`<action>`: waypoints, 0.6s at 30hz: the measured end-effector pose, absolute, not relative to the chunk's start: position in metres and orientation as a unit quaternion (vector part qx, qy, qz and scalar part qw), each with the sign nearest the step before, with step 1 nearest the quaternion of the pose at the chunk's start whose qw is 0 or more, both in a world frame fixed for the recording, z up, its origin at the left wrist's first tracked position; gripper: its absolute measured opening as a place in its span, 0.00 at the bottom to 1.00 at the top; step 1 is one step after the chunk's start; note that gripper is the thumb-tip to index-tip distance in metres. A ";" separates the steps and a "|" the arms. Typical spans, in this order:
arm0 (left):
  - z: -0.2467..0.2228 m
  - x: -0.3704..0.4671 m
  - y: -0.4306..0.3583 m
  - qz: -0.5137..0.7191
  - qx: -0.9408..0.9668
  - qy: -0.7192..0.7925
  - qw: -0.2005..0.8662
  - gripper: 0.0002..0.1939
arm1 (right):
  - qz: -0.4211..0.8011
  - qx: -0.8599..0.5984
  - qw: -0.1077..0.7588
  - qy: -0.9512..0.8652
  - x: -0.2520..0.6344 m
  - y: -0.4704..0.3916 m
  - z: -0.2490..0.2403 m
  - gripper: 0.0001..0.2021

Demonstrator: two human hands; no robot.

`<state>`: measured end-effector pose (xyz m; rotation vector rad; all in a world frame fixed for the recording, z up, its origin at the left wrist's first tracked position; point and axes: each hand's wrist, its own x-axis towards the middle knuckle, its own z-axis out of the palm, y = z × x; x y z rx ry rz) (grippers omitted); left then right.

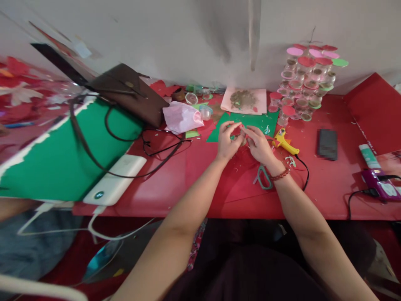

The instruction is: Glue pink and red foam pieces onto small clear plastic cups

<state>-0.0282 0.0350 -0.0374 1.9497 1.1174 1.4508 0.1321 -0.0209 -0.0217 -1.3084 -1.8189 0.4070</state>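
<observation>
My left hand (230, 139) and my right hand (258, 144) meet above the red table, fingertips pinched together. Between them is a small item with a bit of red (241, 126) showing; the fingers cover most of it, so its kind is unclear. Beneath and behind the hands lies a green sheet (219, 128). A yellow glue gun (284, 142) rests just right of my right hand. Grey-handled scissors (265, 177) lie under my right wrist, which wears a reddish bracelet (280, 174).
A stack of small clear cups with coloured discs (305, 83) stands at the back right. A dark phone-like slab (327, 144) and a purple power strip (380, 184) lie right. To the left are a brown bag (125, 90), eyeglasses (163, 148) and a white power bank (115, 179).
</observation>
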 end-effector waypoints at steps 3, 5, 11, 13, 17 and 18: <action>-0.031 -0.027 0.034 0.545 0.689 0.408 0.246 0.11 | 0.157 -0.564 0.419 -0.694 0.138 -0.023 -0.014 0.30; -0.028 -0.026 0.033 0.567 0.659 0.419 0.260 0.07 | 0.136 -0.626 0.398 -0.656 0.145 -0.024 -0.007 0.28; -0.022 -0.026 0.031 0.589 0.568 0.457 0.349 0.09 | 0.087 -0.789 0.170 -0.584 0.155 -0.016 0.011 0.17; -0.019 -0.027 0.030 0.587 0.557 0.461 0.365 0.09 | 0.077 -0.809 0.119 -0.571 0.149 -0.010 0.013 0.20; -0.016 -0.029 0.031 0.585 0.540 0.472 0.379 0.08 | 0.067 -0.823 0.096 -0.555 0.133 0.004 0.016 0.24; -0.016 -0.030 0.032 0.584 0.532 0.476 0.387 0.08 | 0.075 -0.827 0.101 -0.548 0.131 0.008 0.016 0.24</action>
